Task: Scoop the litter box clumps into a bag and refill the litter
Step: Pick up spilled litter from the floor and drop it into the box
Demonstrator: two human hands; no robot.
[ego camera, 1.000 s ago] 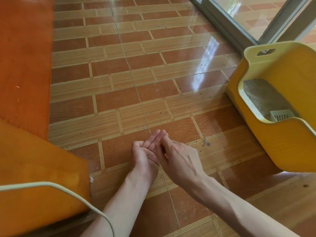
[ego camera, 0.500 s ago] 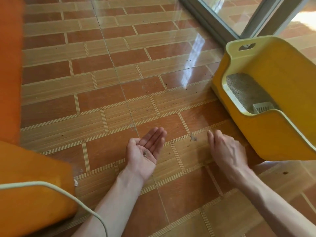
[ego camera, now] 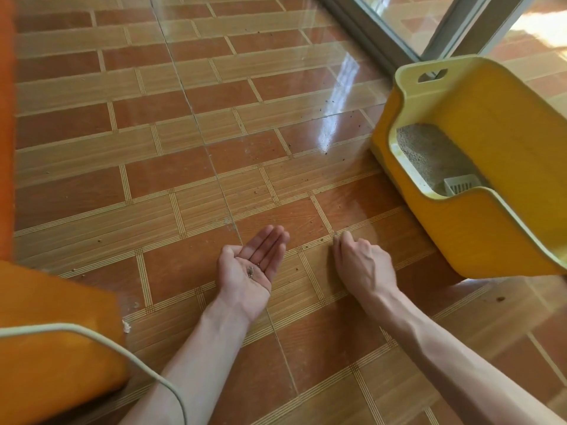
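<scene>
A yellow litter box (ego camera: 460, 237) stands on the tiled floor at the right. Grey litter (ego camera: 429, 151) and a pale slotted scoop (ego camera: 458, 184) lie inside it. Just left of the box, my left hand (ego camera: 250, 265) lies palm up on the floor with straight fingers and a few litter grains (ego camera: 250, 272) in the palm. Beside it, my right hand (ego camera: 362, 265) is knuckles up, its fingertips pinched together on a grain at the floor. No bag is in view.
Stray litter grains (ego camera: 325, 153) dot the tiles in front of the box. An orange cushioned object (ego camera: 55, 332) fills the lower left, with a pale cable (ego camera: 122, 348) draped over it. A sliding glass door frame (ego camera: 362, 41) runs behind the box.
My right hand left my left palm, moved right toward the box and came down with its fingertips on the floor. The left hand stayed palm up with the grains.
</scene>
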